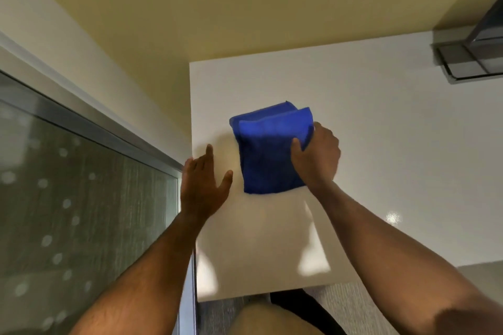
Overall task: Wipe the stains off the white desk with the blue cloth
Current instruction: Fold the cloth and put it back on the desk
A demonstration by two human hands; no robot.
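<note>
A folded blue cloth [266,149] lies on the white desk [381,144], near its left edge. My right hand [317,156] grips the cloth's right side, thumb on top and fingers curled around the edge. My left hand [202,185] hovers open just left of the cloth, fingers spread, over the desk's left edge and apart from the cloth. I cannot make out any stains on the glossy surface, only light reflections.
A grey metal object [468,60] sits at the desk's far right corner. A yellow wall runs behind the desk. A glass pane in a metal frame [81,198] stands to the left. My legs show below the desk's front edge.
</note>
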